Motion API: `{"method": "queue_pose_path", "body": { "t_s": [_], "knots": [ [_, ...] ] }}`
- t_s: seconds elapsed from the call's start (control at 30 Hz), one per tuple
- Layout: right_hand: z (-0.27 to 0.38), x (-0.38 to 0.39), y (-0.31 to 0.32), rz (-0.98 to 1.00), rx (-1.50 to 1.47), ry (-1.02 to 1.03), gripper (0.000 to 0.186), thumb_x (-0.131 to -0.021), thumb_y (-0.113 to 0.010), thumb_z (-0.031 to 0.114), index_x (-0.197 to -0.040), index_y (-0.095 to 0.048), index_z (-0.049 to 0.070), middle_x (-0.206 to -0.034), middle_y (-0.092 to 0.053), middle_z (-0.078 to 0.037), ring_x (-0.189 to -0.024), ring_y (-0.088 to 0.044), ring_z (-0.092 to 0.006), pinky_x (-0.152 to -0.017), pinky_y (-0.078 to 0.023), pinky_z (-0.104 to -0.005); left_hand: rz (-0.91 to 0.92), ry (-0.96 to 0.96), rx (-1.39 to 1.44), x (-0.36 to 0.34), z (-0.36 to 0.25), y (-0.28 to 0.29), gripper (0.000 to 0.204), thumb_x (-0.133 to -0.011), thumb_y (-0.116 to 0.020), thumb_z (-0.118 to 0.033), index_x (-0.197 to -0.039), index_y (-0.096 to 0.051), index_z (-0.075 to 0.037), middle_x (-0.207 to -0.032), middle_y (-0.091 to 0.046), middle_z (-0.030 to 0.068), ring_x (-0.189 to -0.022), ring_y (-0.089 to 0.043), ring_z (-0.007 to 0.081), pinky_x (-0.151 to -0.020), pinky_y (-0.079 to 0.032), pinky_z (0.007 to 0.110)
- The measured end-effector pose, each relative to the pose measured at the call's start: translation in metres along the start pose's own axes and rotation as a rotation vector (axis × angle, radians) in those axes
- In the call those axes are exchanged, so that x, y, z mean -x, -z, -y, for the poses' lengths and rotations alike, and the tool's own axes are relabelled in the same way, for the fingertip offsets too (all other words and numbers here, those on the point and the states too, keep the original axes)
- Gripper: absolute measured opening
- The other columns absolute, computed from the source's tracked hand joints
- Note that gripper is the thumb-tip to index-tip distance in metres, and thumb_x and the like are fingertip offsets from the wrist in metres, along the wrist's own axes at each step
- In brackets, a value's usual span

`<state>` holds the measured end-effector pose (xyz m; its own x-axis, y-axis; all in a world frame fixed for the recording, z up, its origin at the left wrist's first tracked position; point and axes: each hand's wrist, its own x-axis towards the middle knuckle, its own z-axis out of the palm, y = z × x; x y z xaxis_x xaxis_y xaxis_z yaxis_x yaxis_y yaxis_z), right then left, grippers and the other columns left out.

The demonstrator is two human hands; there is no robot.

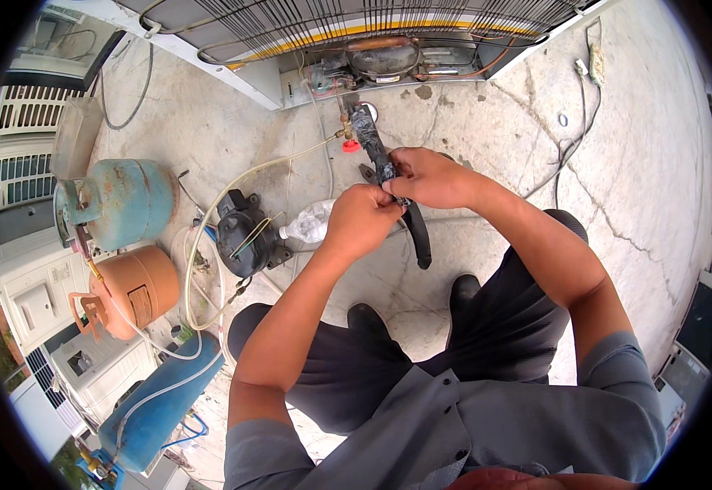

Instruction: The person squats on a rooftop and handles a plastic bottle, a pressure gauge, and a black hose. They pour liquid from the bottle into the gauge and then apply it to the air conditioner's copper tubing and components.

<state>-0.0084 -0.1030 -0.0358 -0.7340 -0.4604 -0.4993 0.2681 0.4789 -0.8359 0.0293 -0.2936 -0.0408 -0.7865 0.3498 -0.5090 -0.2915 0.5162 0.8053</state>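
Observation:
Both my hands meet in front of my knees on a long black thing (367, 135), worn and grey-flecked on its upper part. Its smooth black lower end (418, 238) hangs below my fingers; I cannot tell its exact kind. My left hand (362, 219) is closed with its fingertips on the thing's middle. Just above and to the right, my right hand (429, 178) pinches the same part. Beyond the upper end is a brass valve (344, 131) with a red knob (351, 146). Next to my left hand lies a clear plastic bottle (310, 222).
A black compressor (244, 237) sits left of the bottle, with a pale hose (246, 173) looping past. Farther left are a green gas cylinder (135, 204), an orange one (138, 287) and a blue tank (160, 400). An appliance's open back (384, 61) stands ahead; cables (572, 147) lie right.

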Motion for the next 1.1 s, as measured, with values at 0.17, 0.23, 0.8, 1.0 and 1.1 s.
{"method": "queue_pose_path", "body": {
  "t_s": [0.17, 0.23, 0.8, 1.0, 1.1],
  "knots": [
    [0.009, 0.014, 0.000, -0.066, 0.504, 0.056, 0.029, -0.082, -0.068, 0.018, -0.102, -0.064, -0.003, -0.095, -0.070, -0.023, -0.092, -0.068, -0.0382, -0.079, -0.054, -0.0441, 0.167, -0.161, -0.425, 0.006, 0.006, 0.000, 0.025, -0.089, -0.069, -0.025, -0.081, -0.069, -0.002, -0.076, -0.064, 0.0179, -0.073, -0.064, 0.0327, -0.069, -0.049, 0.045],
    [0.001, 0.016, 0.001, -0.013, 0.765, 0.024, 0.028, -0.081, -0.067, 0.014, -0.105, -0.066, -0.001, -0.097, -0.071, -0.021, -0.095, -0.069, -0.0388, -0.080, -0.055, -0.0455, 0.238, -0.188, -0.488, 0.010, 0.011, -0.005, 0.024, -0.090, -0.067, -0.026, -0.086, -0.070, -0.003, -0.085, -0.067, 0.0180, -0.085, -0.065, 0.0365, -0.077, -0.049, 0.048],
    [-0.048, 0.041, 0.009, 0.209, 1.088, -0.117, 0.021, -0.076, -0.064, 0.007, -0.096, -0.072, 0.007, -0.093, -0.072, -0.012, -0.093, -0.071, -0.0338, -0.076, -0.056, -0.0458, 0.331, -0.167, -0.640, 0.027, -0.013, -0.008, 0.031, -0.091, -0.068, -0.030, -0.106, -0.067, -0.003, -0.096, -0.070, 0.0199, -0.096, -0.066, 0.0405, -0.082, -0.051, 0.051],
    [-0.052, 0.045, 0.010, 0.221, 1.056, -0.120, 0.022, -0.076, -0.064, 0.006, -0.097, -0.072, 0.008, -0.095, -0.072, -0.012, -0.095, -0.070, -0.0339, -0.077, -0.055, -0.0468, 0.344, -0.130, -0.660, 0.026, -0.016, -0.008, 0.034, -0.091, -0.068, -0.030, -0.111, -0.068, -0.004, -0.098, -0.070, 0.0198, -0.098, -0.066, 0.0399, -0.083, -0.051, 0.051],
    [-0.051, 0.043, 0.007, 0.247, 1.037, -0.134, 0.024, -0.076, -0.064, 0.006, -0.099, -0.072, 0.007, -0.094, -0.072, -0.012, -0.095, -0.070, -0.0344, -0.077, -0.055, -0.0472, 0.337, -0.140, -0.661, 0.025, -0.013, -0.010, 0.034, -0.091, -0.068, -0.030, -0.112, -0.068, -0.004, -0.098, -0.070, 0.0196, -0.098, -0.066, 0.0401, -0.083, -0.051, 0.050]
  ]
}}
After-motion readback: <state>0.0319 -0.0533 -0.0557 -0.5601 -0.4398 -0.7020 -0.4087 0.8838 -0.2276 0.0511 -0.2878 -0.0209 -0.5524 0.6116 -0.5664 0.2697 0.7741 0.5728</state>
